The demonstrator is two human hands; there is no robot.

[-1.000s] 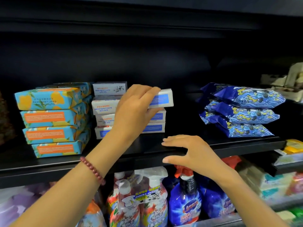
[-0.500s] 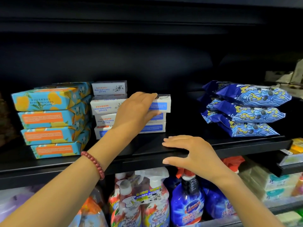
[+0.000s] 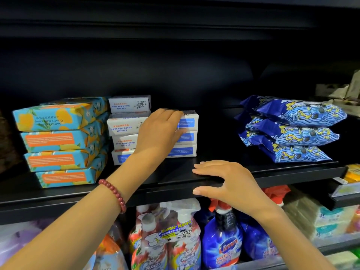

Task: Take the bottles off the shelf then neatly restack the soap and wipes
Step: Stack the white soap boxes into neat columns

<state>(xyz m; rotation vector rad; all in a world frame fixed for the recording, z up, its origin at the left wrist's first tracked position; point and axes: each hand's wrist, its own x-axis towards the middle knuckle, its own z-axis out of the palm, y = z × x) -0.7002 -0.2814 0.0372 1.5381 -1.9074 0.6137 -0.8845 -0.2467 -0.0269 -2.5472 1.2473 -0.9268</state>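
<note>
**Seating the top soap box square on its pile**

My left hand holds the white cardboard soap box with a blue label. The fingers lie curled over its top and the thumb sits at its lower front edge, so the box is pinched between them. It rests on top of the two matching boxes directly below the thumb. Just behind my knuckles stands the neighbouring pile of white soap boxes, and further that way the blue-and-orange soap cartons.

My right hand is relaxed and holds nothing. Its straight fingers lie flat on the front lip of the black metal shelf, with the thumb in front of the lip.

To do this well, I judge the box wants a small push until its fingertip end and front face sit flush with the boxes under it. I then lift the fingers straight up so nothing drags. The blue plastic packs of wipes lie well beyond my fingertips, already piled. The spray bottles stand on the level below my right palm.
</note>
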